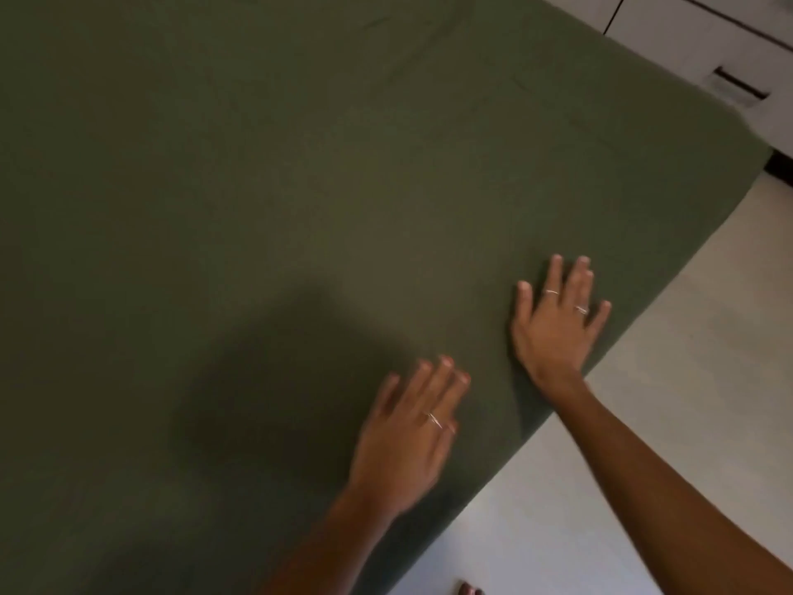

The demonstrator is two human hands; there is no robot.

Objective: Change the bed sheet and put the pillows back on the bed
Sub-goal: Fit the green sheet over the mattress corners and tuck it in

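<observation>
A dark green bed sheet point(300, 186) covers the whole mattress and fills most of the view. It lies nearly flat, with faint creases toward the far end. My left hand point(407, 431) rests palm down on the sheet near the bed's right edge, fingers straight and blurred. Farther along that same edge, my right hand point(558, 315) lies flat on the sheet with its fingers spread. Neither hand holds anything. No pillows are in view.
A pale floor point(669, 380) runs along the bed's right side. White cabinets with a dark handle point(738, 83) stand past the far right corner of the bed. My toes point(470, 589) show at the bottom edge on the floor.
</observation>
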